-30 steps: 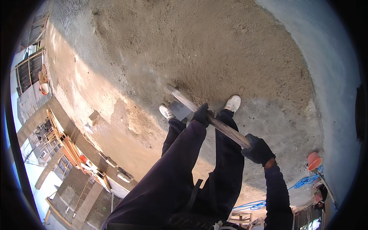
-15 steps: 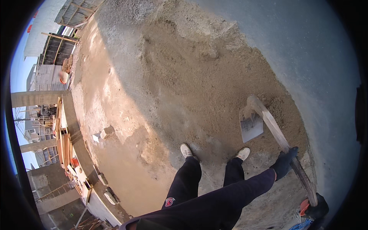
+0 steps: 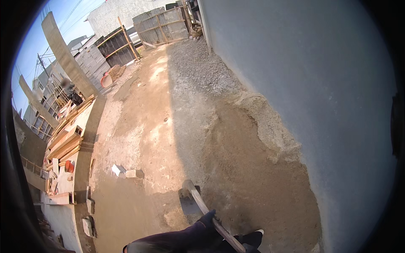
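Gloved left hand [image 3: 208, 218], fingers wrapped around a wooden hoe handle [image 3: 200, 203], right hand [image 3: 251, 248] mostly cut off, its fingers unclear

tall grey-blue wall [image 3: 303, 92] at right; dirt ground [image 3: 177, 143], part sunlit, part shaded; concrete columns [image 3: 67, 54], blue sky [image 3: 78, 25] at left

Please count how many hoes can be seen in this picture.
1. The hoe is near the lower middle, its handle gripped by the left hand and running toward the lower edge. Others may be hidden behind the timber.
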A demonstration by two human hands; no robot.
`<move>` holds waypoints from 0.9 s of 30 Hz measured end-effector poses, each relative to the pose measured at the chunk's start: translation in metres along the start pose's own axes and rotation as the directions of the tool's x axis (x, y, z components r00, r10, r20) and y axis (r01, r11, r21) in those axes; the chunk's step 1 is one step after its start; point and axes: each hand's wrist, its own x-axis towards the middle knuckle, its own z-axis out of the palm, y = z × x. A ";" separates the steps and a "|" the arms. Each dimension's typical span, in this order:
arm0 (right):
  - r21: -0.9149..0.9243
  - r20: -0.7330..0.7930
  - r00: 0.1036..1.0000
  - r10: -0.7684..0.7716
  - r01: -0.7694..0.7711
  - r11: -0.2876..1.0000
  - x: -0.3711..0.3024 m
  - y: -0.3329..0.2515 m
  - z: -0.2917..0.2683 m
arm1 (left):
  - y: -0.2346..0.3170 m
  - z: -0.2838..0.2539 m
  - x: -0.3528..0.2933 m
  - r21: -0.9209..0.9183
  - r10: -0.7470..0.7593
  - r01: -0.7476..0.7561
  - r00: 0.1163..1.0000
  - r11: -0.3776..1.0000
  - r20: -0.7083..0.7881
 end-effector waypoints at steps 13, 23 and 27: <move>-0.580 0.415 0.909 -0.031 0.290 0.761 0.234 -0.180 -0.017 | 0.197 -0.022 0.094 -0.188 0.129 -0.164 0.974 0.968 -0.184; -0.632 0.139 0.990 -0.015 0.101 0.768 0.302 -0.301 -0.072 | 0.291 0.218 0.114 -0.185 0.008 -0.039 0.987 0.982 -0.162; -0.513 -0.088 0.996 -0.024 -0.025 0.858 0.325 -0.304 -0.064 | 0.317 0.262 0.195 0.335 0.146 -0.139 0.989 0.932 0.005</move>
